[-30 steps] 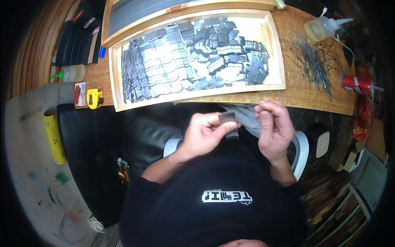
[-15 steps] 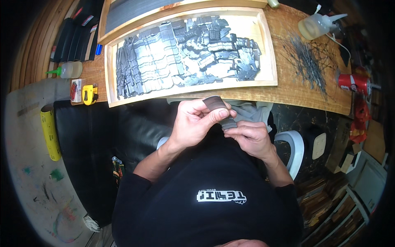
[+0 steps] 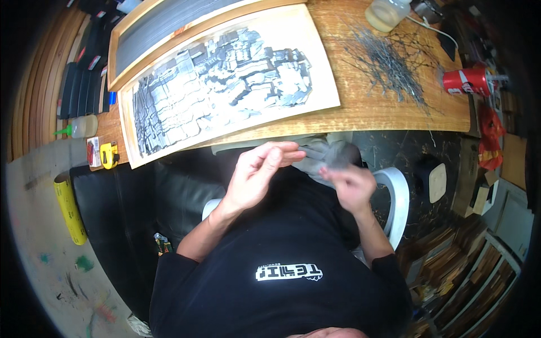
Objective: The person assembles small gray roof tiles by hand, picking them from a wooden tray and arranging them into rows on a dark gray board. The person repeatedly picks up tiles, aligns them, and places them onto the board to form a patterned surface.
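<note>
My left hand is raised over my lap, just off the table's front edge. Its fingers are stretched out and pressed together against the thumb. A thin dark grey strip sticks out at its fingertips, seen nearly edge-on. To the right, my right hand is smeared by motion, its fingers curled. Beside its fingers shows a blurred dark grey flat piece, whose kind I cannot make out. Ahead, a shallow wooden tray holds many thin grey and black chips laid in overlapping rows.
A second framed panel leans against the tray's far side. On the table lie a yellow tape measure, a green-tipped bottle, a heap of dark twigs, a red can and a squeeze bottle. A white chair arm stands at right.
My hands have drawn apart; before, both gripped a dark grey piece and a curved brownish sheet together. My right hand now moves fast. The view has shifted, so the tray appears further left and tilted.
</note>
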Motion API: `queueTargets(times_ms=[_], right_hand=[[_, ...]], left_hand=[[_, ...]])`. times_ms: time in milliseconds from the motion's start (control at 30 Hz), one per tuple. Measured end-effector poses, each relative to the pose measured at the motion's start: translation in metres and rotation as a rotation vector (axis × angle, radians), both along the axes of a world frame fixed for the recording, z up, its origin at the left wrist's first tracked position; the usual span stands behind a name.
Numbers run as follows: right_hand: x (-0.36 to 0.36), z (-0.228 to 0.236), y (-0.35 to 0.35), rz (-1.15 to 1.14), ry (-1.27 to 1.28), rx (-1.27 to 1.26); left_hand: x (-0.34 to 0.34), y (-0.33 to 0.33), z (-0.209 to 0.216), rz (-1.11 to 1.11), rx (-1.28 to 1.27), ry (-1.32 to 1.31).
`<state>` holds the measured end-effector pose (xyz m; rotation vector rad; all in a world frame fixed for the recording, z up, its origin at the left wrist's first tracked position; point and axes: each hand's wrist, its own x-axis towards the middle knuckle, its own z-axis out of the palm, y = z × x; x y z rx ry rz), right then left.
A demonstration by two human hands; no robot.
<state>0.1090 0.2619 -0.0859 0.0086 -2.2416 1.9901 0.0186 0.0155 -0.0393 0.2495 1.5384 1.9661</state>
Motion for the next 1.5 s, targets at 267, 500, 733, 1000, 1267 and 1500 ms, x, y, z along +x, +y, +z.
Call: queueTargets(times_ms=[267, 500, 733, 1000, 1267, 1500], right_hand=[[0.02, 0.017, -0.009, 0.071, -0.423, -0.247], [0.037, 0.038, -0.01, 0.082, -0.572, -0.116], [0.041, 0.049, -0.013, 0.091, -0.564, -0.09], [0.046, 0.049, -0.015, 0.046, -0.627, -0.227], [0.049, 0.05, -0.018, 0.02, -0.628, -0.26], [0.042, 0.048, -0.009, 0.142, -0.728, -0.412]], left_hand=[[0.002, 0.052, -0.02, -0.036, 0.033, -0.122], [-0.003, 0.074, 0.001, 0.114, 0.217, -0.532], [0.002, 0.074, 0.005, 0.044, 0.122, -0.268], [-0.005, 0.064, 0.007, 0.051, 0.427, -0.737], [0.011, 0.067, -0.007, 0.008, 0.376, -0.499], [0.013, 0.061, -0.017, -0.073, 0.378, -0.789]])
